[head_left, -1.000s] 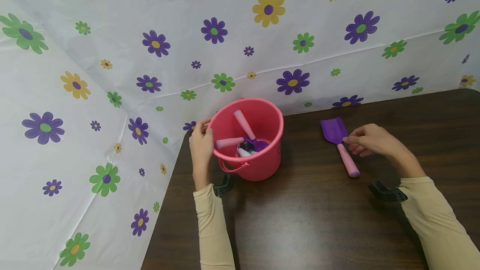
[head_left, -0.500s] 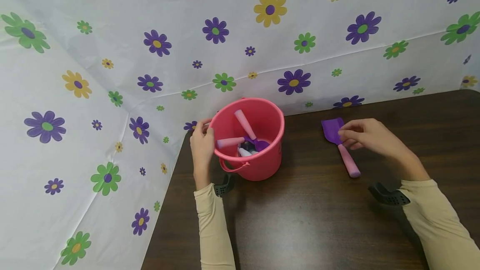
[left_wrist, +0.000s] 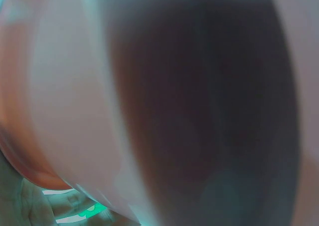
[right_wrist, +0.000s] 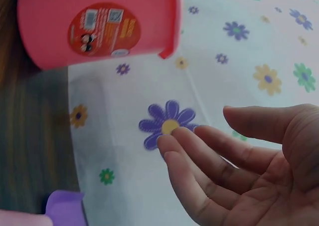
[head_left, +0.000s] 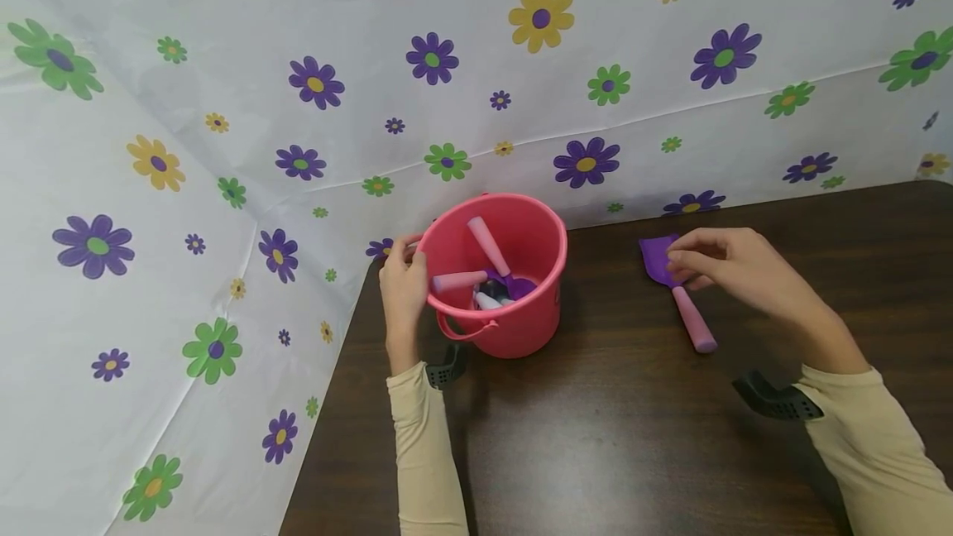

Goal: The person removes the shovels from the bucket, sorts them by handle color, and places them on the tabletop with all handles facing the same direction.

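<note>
My left hand [head_left: 403, 296] holds the left rim of a pink bucket [head_left: 521, 329], which stands tilted slightly on the table. Inside the bucket lie toy tools, among them a purple one with a pink handle [head_left: 487, 245] and another pink handle [head_left: 459, 280]. To the right, a toy shovel [head_left: 693, 321] with a purple blade and pink handle lies on the table. My right hand [head_left: 744, 271] hovers over the shovel's blade, fingers loosely bent and holding nothing. The right wrist view shows the same hand [right_wrist: 239, 171] apart from both shovel and bucket [right_wrist: 50, 26]. In the left wrist view the picture is mostly blurred.
A dark wooden table [head_left: 581, 453] lies beneath everything. White sheeting [head_left: 335, 15] printed with flowers rises behind the table and along its left side, close to the bucket. Each wrist carries a black strap mount [head_left: 778, 399].
My right hand has risen from beside the shovel's neck and moved slightly back over its blade. The left hand, bucket and shovel stay put, while the head view shifts a little.
</note>
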Demonstrator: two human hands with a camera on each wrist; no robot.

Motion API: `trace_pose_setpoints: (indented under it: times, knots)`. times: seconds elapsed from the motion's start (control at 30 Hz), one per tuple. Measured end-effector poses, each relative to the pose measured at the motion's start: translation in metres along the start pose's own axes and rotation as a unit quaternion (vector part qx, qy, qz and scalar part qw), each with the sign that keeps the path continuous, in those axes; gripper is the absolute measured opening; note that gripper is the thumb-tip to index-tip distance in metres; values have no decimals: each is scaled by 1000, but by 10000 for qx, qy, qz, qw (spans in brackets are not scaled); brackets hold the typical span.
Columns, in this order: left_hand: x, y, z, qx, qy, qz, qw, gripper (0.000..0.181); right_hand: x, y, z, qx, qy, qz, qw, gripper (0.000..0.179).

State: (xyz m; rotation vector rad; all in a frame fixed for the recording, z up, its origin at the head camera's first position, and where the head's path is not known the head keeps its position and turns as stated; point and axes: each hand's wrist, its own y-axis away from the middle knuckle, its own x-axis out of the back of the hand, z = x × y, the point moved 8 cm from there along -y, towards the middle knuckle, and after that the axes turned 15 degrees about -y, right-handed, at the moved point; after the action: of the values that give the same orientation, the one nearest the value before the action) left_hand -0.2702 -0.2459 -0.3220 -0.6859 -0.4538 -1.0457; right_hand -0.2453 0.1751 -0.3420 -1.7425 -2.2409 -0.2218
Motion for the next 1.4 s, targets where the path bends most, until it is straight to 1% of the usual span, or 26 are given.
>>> trace_pose_setpoints:
  times: [0.17, 0.23, 0.4, 0.6, 0.67, 0.73, 0.9, 1.1, 1.27, 1.4]
  knots:
    - [-1, 0, 0, -43, -4, -32, 10000, 38, -3, 4, -20, 348, -144, 157, 9992, 33]
    - [-1, 0, 0, -50, -22, -24, 10000, 38, -5, 3, -27, 407, -241, 175, 9987, 33]
    - [3, 0, 0, -16, -57, 39, 10000, 37, -13, -4, -47, 533, -349, 140, 9979, 35]
    - [1, 0, -1, 26, -72, -6, 10000, 37, -24, -9, -68, 808, -532, 12, 9953, 34]
    - [0, 0, -3, 53, -95, -12, 9999, 37, -28, -11, -73, 850, -632, -51, 9944, 33]
    - [0, 1, -4, 65, -104, -7, 9999, 37, -32, -13, -76, 803, -753, -64, 9939, 33]
    - [1, 1, -6, 49, -86, 7, 10000, 38, -41, -17, -88, 749, -818, -134, 9937, 32]
    - [2, 0, -6, 48, -74, -15, 10000, 38, -51, -21, -105, 893, -870, -216, 9920, 32]
    - [2, -1, -5, 42, -114, -15, 9999, 37, -58, -24, -117, 1128, -975, -286, 9884, 32]
    - [2, -3, -4, 31, -161, -29, 9999, 37, -65, -28, -125, 1198, -964, -331, 9876, 33]
